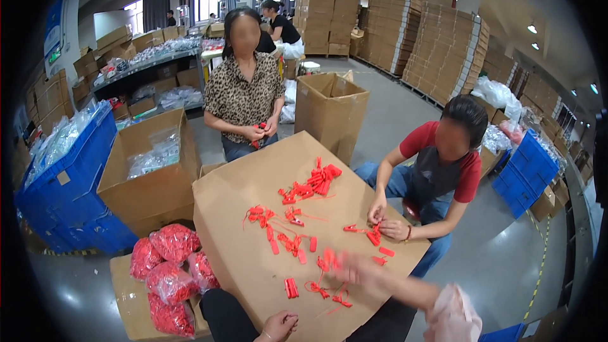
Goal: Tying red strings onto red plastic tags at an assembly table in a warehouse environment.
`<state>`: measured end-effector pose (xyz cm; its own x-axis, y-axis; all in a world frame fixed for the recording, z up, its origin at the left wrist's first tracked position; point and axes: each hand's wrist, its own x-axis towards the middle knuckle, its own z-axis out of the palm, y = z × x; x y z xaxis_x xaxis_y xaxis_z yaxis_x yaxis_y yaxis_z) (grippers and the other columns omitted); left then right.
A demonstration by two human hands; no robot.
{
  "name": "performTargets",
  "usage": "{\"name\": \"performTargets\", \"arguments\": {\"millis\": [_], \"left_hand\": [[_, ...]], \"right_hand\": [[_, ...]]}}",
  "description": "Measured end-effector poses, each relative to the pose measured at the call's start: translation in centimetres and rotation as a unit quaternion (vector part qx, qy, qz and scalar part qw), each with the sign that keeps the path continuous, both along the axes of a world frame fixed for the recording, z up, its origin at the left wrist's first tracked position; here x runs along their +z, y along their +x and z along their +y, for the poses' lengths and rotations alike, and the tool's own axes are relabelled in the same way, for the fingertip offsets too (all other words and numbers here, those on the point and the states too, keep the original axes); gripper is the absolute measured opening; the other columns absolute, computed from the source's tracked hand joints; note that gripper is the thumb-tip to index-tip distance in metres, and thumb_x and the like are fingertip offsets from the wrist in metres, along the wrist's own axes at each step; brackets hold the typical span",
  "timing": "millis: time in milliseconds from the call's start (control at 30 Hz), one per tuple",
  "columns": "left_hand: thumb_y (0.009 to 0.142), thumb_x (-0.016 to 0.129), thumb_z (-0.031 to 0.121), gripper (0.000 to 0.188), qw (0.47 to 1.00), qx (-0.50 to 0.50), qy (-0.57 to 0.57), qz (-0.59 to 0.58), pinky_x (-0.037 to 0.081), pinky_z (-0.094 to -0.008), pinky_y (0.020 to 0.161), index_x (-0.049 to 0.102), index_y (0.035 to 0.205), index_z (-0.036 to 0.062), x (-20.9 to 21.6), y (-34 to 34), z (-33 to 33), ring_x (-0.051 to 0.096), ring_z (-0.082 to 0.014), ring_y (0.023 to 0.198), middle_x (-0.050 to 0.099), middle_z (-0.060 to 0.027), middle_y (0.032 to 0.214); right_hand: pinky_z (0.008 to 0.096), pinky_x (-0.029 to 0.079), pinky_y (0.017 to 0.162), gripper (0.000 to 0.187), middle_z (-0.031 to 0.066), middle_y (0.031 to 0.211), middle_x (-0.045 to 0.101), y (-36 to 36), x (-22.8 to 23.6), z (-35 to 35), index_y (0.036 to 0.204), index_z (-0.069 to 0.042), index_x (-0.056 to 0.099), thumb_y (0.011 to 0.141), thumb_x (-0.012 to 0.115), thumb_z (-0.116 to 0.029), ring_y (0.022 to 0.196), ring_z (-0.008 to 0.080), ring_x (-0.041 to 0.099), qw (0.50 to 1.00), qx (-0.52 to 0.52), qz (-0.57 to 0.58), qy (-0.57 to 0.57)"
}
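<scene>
My left hand (280,326) is curled closed at the near edge of a large brown carton top (253,278); whatever its fingers hold, if anything, is hidden. From the lower right, my right hand (354,269) reaches over the carton, its fingers smeared by motion. They are at a red piece (332,258), and I cannot tell whether they grip it. Between my hands lie a small bundle of red strips (291,288) and looped red cords (316,289). Farther off are red strips with thin cords (291,244) and a bigger red heap (320,180).
Across the carton, one person (247,88) handles red pieces; another person (437,171) does so at the right. Clear bags of red pieces (174,240) lie at my left. Beyond are an open carton (149,183), blue crates (66,196) and a tall open carton (329,111).
</scene>
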<state>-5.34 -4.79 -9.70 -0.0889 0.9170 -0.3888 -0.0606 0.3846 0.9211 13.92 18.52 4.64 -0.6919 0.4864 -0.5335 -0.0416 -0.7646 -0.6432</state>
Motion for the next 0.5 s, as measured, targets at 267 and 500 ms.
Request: {"name": "performTargets", "arguments": {"millis": [267,500], "left_hand": [[0.085,0.057,0.018,0.019,0.996,-0.004,-0.061,0.062,0.046,-0.0240,0.055,0.060,0.096,0.0026,4.6,1.4,0.9,0.055,-0.0130,0.060,0.061,-0.0046,0.082],[0.089,0.050,0.023,0.023,0.995,-0.010,-0.099,0.013,0.046,-0.0228,0.050,0.056,0.094,0.0011,0.7,0.2,0.5,0.060,-0.0115,0.059,0.061,-0.0058,0.070]], "right_hand": [[0.0314,0.050,0.073,0.019,0.0148,0.096,0.057,-9.3,15.7,22.6,0.104,-0.001,0.049,0.089,0.046,-0.012,0.085,0.0214,0.059,0.907,-0.171,0.041,0.383],[0.0264,0.049,0.074,0.026,0.0054,0.100,0.059,-5.7,-2.5,0.7,0.111,-0.002,0.052,0.089,0.051,-0.014,0.085,0.0125,0.058,0.956,0.156,0.001,0.247]]}}
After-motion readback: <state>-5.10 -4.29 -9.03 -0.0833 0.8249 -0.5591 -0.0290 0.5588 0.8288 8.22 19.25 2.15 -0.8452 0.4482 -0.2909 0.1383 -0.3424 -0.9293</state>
